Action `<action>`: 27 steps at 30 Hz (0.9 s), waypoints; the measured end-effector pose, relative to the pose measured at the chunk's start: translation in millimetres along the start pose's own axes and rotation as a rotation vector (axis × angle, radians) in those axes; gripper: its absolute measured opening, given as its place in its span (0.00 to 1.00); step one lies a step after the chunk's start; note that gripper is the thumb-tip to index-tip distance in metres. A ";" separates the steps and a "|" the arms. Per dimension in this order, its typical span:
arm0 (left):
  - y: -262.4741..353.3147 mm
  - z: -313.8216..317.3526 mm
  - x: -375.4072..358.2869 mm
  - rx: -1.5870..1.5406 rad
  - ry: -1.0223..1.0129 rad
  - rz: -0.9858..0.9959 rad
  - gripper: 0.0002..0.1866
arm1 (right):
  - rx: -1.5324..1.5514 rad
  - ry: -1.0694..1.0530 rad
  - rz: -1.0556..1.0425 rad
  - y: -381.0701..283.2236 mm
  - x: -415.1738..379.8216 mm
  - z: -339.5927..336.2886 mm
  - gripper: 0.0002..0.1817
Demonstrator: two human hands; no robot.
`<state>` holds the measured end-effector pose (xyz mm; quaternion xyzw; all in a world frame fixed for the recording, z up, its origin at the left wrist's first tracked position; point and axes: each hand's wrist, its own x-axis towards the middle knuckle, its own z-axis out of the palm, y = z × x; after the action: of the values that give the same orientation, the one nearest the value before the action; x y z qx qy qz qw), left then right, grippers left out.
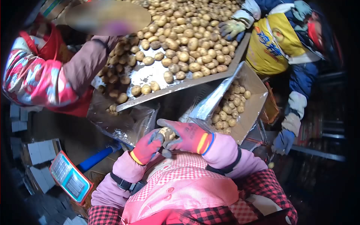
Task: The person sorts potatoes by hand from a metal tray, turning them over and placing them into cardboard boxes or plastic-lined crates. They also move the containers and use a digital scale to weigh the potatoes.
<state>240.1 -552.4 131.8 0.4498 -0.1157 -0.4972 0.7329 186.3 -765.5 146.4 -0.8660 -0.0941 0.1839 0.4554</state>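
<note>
Close to my chest, a single potato is held between both hands. My left hand, in a red glove with grey fingertips, is closed against its left side. From the right, my right hand, gloved the same way, grips the potato with its fingers curled round it. Fingers of both gloves cover part of the potato. Beyond my hands, a cardboard box lined with clear plastic holds many potatoes, and a plastic-lined container with a few potatoes stands to the left.
A sorting table heaped with potatoes lies ahead. One co-worker's gloved hand rests on the heap; the other glove hangs at right. Another person's sleeve reaches in from the left. A digital scale display stands lower left.
</note>
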 end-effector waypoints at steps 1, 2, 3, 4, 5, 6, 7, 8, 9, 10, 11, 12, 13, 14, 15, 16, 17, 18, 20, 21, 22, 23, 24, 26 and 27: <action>-2.6 -0.5 0.9 0.074 -0.002 -0.089 0.32 | 0.000 -0.008 0.102 2.8 -2.4 3.4 0.45; -4.0 -1.3 1.9 0.181 0.037 -0.193 0.26 | 0.044 0.016 0.102 6.5 -6.4 2.9 0.44; -2.0 1.4 6.3 0.183 0.048 -0.210 0.26 | 0.094 0.030 0.100 11.4 -11.1 2.2 0.44; -0.6 5.9 13.2 0.649 0.094 -0.049 0.24 | 0.235 0.062 0.101 16.5 -17.2 0.8 0.42; 1.1 11.5 21.4 1.114 0.126 0.127 0.21 | 0.460 0.083 0.185 22.3 -23.6 1.0 0.41; 7.4 22.6 27.6 1.096 0.189 0.048 0.17 | 0.628 0.149 0.169 33.1 -27.9 6.7 0.41; 7.0 25.7 32.4 1.104 0.182 0.052 0.17 | 0.793 0.221 0.150 44.4 -31.9 9.1 0.41; 6.2 27.3 37.5 1.101 0.251 0.093 0.15 | 0.795 0.237 0.148 54.2 -36.9 3.8 0.41; 4.5 28.7 43.1 1.098 0.316 0.136 0.14 | 0.937 0.223 0.103 62.9 -42.2 -4.8 0.39; -1.9 29.3 47.2 1.007 0.416 0.140 0.10 | 1.076 0.208 0.054 67.9 -48.0 -12.8 0.37; -8.5 22.7 50.4 0.979 0.381 0.279 0.09 | 1.072 0.230 0.051 66.8 -56.5 -20.5 0.37; -3.9 27.9 54.5 0.753 0.360 0.168 0.12 | 1.308 0.210 0.065 59.9 -66.8 -30.9 0.37; 0.2 33.4 59.1 0.527 0.336 0.051 0.16 | 1.545 0.184 0.077 57.7 -75.7 -38.1 0.37; -5.4 27.2 64.5 0.289 0.271 -0.057 0.23 | 1.502 0.238 0.105 69.2 -78.1 -33.5 0.47; -9.0 31.3 70.0 0.296 0.257 -0.058 0.23 | 1.502 0.254 0.098 70.7 -82.3 -40.1 0.47; -10.2 34.6 73.9 0.373 0.268 -0.025 0.25 | 1.595 0.248 0.103 70.9 -84.1 -48.4 0.47; -10.4 36.5 77.0 0.450 0.286 0.010 0.27 | 1.690 0.232 0.106 71.6 -84.2 -54.0 0.47; -6.7 44.8 81.8 0.435 0.245 0.020 0.30 | 1.750 0.275 0.059 73.5 -84.1 -52.1 0.37; 9.1 60.1 87.5 0.660 0.157 0.026 0.32 | 1.528 0.290 0.141 79.1 -75.6 -55.5 0.33; 17.6 69.9 90.0 0.693 0.131 -0.008 0.32 | 1.297 0.315 0.226 82.5 -70.4 -55.9 0.29; 15.9 67.4 91.9 0.740 0.119 0.003 0.33 | 1.285 0.391 0.239 85.9 -63.4 -51.7 0.23; 12.9 64.8 93.0 0.743 0.140 0.011 0.33 | 1.281 0.370 0.229 85.6 -61.2 -51.2 0.23; 10.5 62.4 94.6 0.785 0.085 0.021 0.33 | 1.125 0.409 0.281 81.7 -58.8 -54.1 0.20; 16.2 64.1 88.6 0.868 0.036 0.018 0.31 | 0.806 0.553 0.163 104.4 -47.2 -39.8 0.14; 24.9 69.3 80.7 0.984 0.097 -0.056 0.29 | 0.669 0.579 0.118 105.4 -46.5 -43.8 0.16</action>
<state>251.6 -654.8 168.1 0.7680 -0.2901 -0.3816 0.4247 161.0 -873.7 93.2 -0.6907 0.1514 -0.0201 0.7069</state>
